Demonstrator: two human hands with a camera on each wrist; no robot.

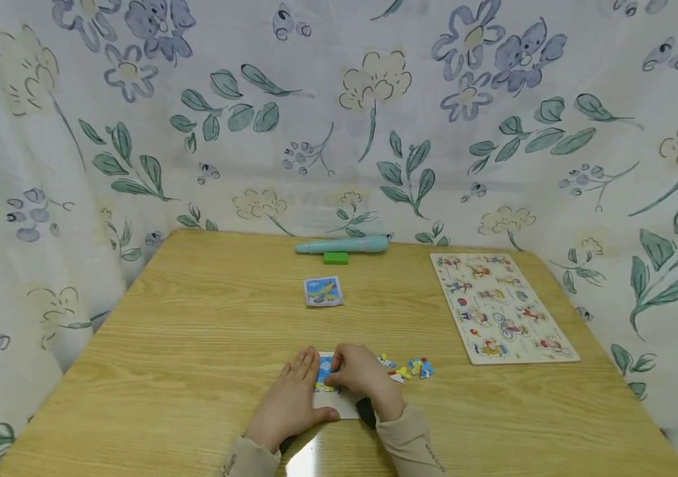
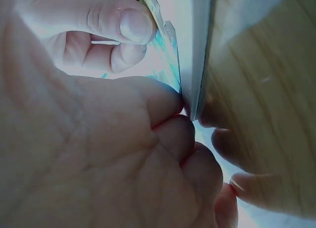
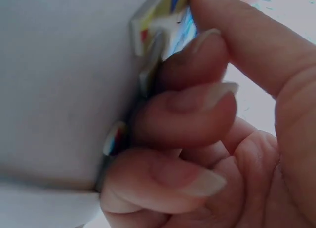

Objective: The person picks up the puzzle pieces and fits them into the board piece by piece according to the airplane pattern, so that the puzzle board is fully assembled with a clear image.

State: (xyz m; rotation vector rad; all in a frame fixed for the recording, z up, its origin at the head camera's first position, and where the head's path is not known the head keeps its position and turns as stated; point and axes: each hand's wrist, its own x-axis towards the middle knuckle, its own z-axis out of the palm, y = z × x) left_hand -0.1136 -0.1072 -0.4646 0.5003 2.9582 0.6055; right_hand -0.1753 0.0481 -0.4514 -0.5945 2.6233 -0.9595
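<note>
Left hand: the left hand (image 1: 292, 397) lies flat, fingers straight, on the near edge of the wooden table (image 1: 154, 344), pressing down the small puzzle tray (image 1: 339, 403) to steady it.
Puzzle tray: it sits under both hands at the table's near centre; only part of its picture looks filled, with bare white board showing, so the work seems partly done.
Right hand: the right hand (image 1: 362, 376) curls over the tray, fingertips (image 3: 197, 107) pinching a colourful puzzle piece (image 3: 160, 16) against the board.
Loose pieces: a few loose pieces (image 1: 409, 368) wait just right of the hands, apparently not yet placed.
Beyond: a picture card (image 1: 323, 291) lies mid-table; a teal pen (image 1: 343, 246) and green block (image 1: 335, 258) lie at the far edge.
Far right: a large peg puzzle board (image 1: 502, 308) looks complete.
</note>
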